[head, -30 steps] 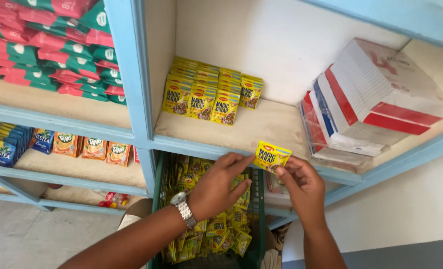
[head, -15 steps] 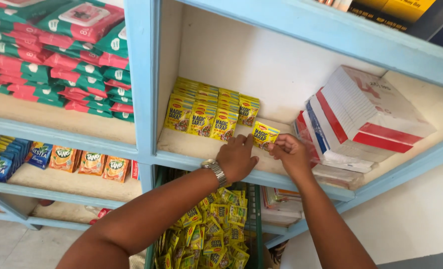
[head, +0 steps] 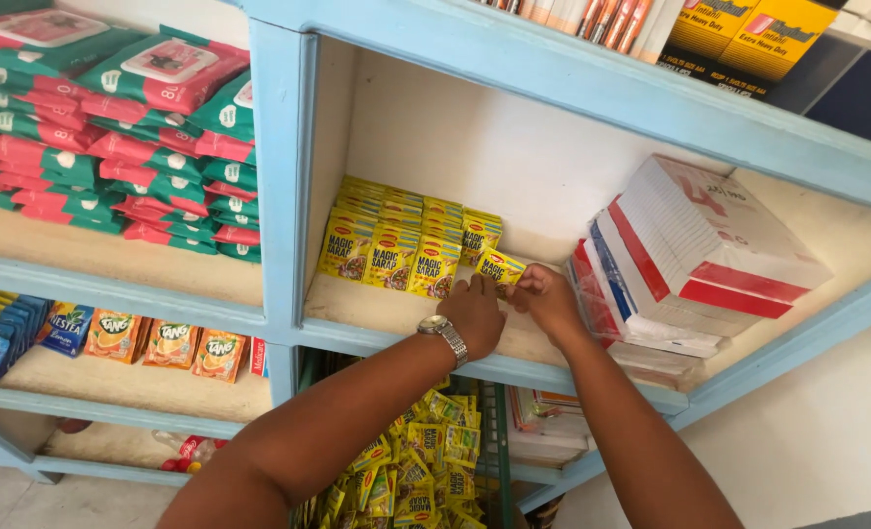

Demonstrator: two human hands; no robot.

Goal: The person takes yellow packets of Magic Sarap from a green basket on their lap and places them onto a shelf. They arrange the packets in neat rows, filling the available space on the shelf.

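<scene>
Both hands (head: 509, 304) pinch one yellow sachet (head: 499, 266) betw. fingertips, grip clamped on it.

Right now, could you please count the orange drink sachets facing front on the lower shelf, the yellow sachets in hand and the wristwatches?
orange drink sachets: 3
yellow sachet in the right hand: 1
wristwatch: 1
Total: 5
</scene>
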